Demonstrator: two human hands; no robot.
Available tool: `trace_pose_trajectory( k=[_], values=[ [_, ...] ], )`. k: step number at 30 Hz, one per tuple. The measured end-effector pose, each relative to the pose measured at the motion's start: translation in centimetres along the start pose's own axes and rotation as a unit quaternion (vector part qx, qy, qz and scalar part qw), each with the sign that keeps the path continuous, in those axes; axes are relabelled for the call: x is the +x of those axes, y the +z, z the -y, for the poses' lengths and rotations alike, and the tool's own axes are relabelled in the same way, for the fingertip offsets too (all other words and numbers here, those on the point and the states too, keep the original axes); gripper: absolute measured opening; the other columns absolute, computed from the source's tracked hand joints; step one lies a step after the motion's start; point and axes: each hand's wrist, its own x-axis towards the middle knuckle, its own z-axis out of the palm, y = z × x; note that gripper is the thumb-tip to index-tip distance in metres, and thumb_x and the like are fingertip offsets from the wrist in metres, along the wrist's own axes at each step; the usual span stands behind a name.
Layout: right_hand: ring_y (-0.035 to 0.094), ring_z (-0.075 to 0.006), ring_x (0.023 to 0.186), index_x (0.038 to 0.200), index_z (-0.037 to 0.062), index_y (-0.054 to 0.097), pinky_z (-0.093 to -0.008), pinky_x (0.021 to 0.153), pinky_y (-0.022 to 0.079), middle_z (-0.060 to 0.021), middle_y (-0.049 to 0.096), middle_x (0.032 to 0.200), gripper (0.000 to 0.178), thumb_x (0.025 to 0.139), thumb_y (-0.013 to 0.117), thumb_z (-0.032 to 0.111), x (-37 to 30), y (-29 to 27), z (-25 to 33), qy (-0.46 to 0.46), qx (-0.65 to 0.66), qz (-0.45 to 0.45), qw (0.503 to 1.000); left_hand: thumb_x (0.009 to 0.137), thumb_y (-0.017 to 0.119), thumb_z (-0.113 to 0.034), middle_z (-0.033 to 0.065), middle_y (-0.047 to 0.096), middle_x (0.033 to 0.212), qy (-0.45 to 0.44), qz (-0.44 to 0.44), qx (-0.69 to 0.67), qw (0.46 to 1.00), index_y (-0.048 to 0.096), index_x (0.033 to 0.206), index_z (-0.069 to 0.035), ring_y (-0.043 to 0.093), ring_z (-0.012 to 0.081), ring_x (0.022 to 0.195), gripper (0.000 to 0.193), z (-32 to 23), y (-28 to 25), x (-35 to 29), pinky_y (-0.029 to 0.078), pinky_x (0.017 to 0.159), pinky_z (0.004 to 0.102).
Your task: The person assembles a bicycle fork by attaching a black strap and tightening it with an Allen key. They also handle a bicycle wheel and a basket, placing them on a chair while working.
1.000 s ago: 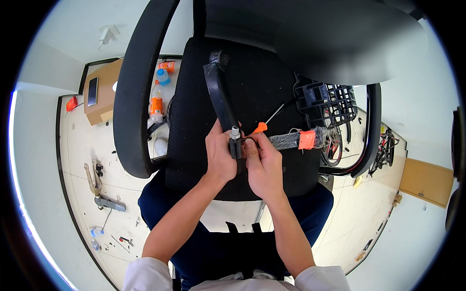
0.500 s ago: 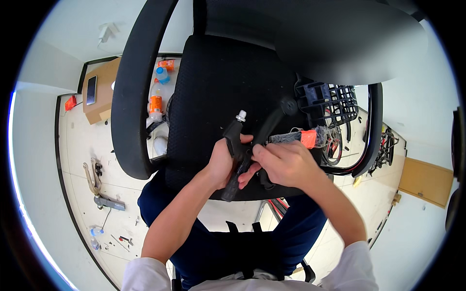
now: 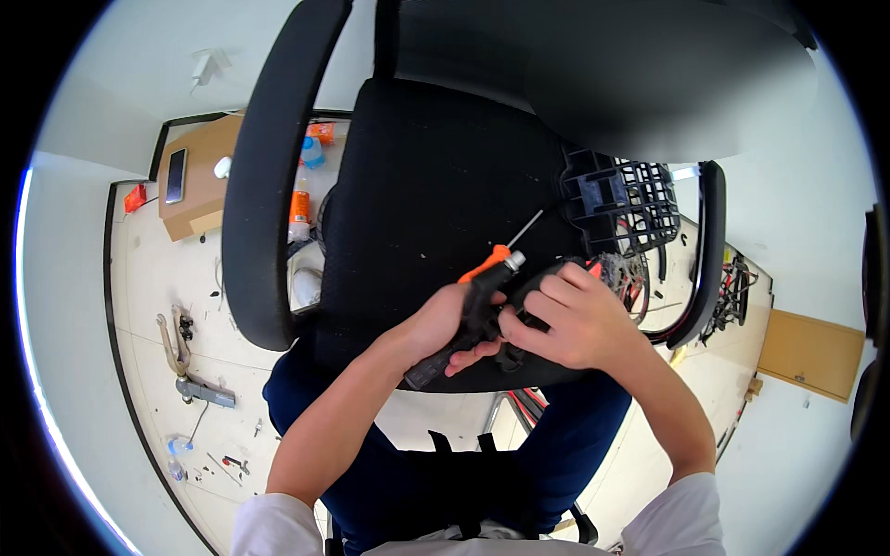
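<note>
Above the front of a black chair seat [image 3: 445, 185], my left hand [image 3: 440, 324] is closed round a black jointed part [image 3: 479, 301] with a ribbed, grip-like end [image 3: 426, 373] and a silver tip. My right hand [image 3: 579, 320] has its fingers curled at the other side of the same part, against a dark arm of it; the palm hides what exactly the fingers pinch. Just beyond the silver tip, a screwdriver [image 3: 501, 254] with an orange handle lies on the seat, its thin shaft pointing away to the right. My left hand partly covers the handle.
A black plastic grid basket [image 3: 621, 195] sits at the seat's right side, next to a bundle [image 3: 621, 269] in clear wrap. Chair armrests [image 3: 269, 176] rise on both sides. Bottles [image 3: 298, 208], a cardboard box [image 3: 204, 157] with a phone [image 3: 176, 176], and metal parts [image 3: 204, 389] lie on the floor.
The black part has tilted further right, and its dark arm has swung lower, nearer my right hand. My right hand has shifted slightly right. The orange screwdriver now shows beyond the part.
</note>
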Motion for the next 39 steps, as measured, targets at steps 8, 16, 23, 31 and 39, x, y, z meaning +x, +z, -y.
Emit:
trace_pose_trajectory(
  k=[8,16,23,31,39],
  values=[
    [0.053,-0.0129,0.08,0.089,0.0135,0.062,-0.0274,0.072,0.043,0.0023,0.051,0.076,0.015,0.074,0.064,0.011,0.1,-1.3,0.2,-0.014,0.099,0.085,0.991,0.1,0.032,-0.031,0.0062,0.053,0.057,-0.036,0.003,0.086,0.996,0.055,0.101,-0.003,0.045,0.0093,0.035,0.036,-0.4,-0.3,-0.6,0.036,0.031,0.0224],
    [0.061,-0.021,0.061,0.094,0.0008,0.064,-0.0315,0.055,0.046,-0.0083,0.061,0.075,0.008,0.089,0.062,0.007,0.8,-4.3,0.6,0.213,0.449,0.078,0.865,0.099,0.034,-0.035,0.0062,0.051,0.06,-0.068,0.003,0.083,0.994,0.053,0.093,-0.002,0.043,0.0101,0.036,0.038,-0.1,-0.8,-0.5,0.037,0.033,0.0249],
    [0.04,-0.0023,0.05,0.094,0.0048,0.053,-0.0194,0.044,0.031,0.0032,0.047,0.063,0.015,0.102,0.048,0.017,-0.8,-0.1,5.9,0.571,0.61,-0.152,0.528,0.097,0.04,-0.038,0.0093,0.054,0.064,0.251,0.0,-0.064,0.966,0.05,0.102,-0.002,0.051,0.0144,0.043,0.038,1.8,-0.3,1.8,0.044,0.04,0.0266],
    [0.034,-0.002,0.046,0.087,0.0056,0.05,-0.02,0.042,0.027,0.0046,0.04,0.058,0.022,0.103,0.047,0.02,3.2,1.9,8.1,0.538,0.694,-0.243,0.413,0.087,0.05,-0.044,0.0069,0.055,0.079,0.454,-0.076,0.034,0.887,0.049,0.102,-0.002,0.053,0.0106,0.061,0.045,2.6,-0.4,2.0,0.044,0.055,0.0249],
    [0.041,-0.0022,0.05,0.088,0.0042,0.052,-0.0199,0.045,0.032,0.0035,0.045,0.058,0.02,0.102,0.047,0.017,2.9,2.4,8.3,0.56,0.638,-0.213,0.484,0.089,0.051,-0.048,0.0073,0.055,0.077,0.445,-0.089,0.027,0.891,0.049,0.1,-0.004,0.052,0.0103,0.059,0.045,2.0,0.1,1.7,0.043,0.053,0.0234]
  ],
)
